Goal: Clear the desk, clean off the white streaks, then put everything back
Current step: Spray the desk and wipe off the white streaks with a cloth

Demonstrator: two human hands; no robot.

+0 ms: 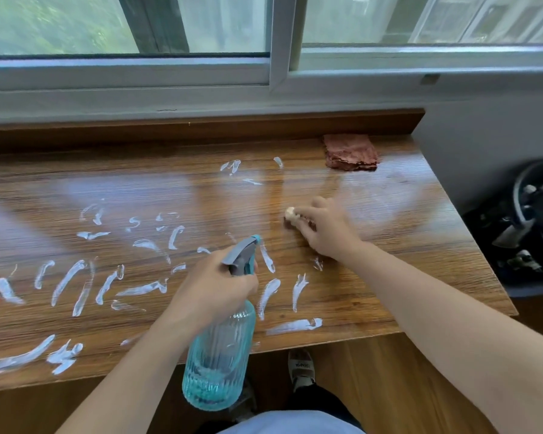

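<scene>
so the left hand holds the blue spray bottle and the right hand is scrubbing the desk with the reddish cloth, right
Not quite. In the head view the right hand presses a small pale wad on the desk; the reddish cloth lies untouched near the back edge. The left hand does hold the spray bottle.

One head-worn camera looks forward and steeply down, close over the brown wood-grain desk [373, 277]. It faces the grey-framed sliding window [279, 57] behind.

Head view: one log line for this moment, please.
left hand grips spray bottle | right hand presses small wad on desk | white streaks remain
</scene>
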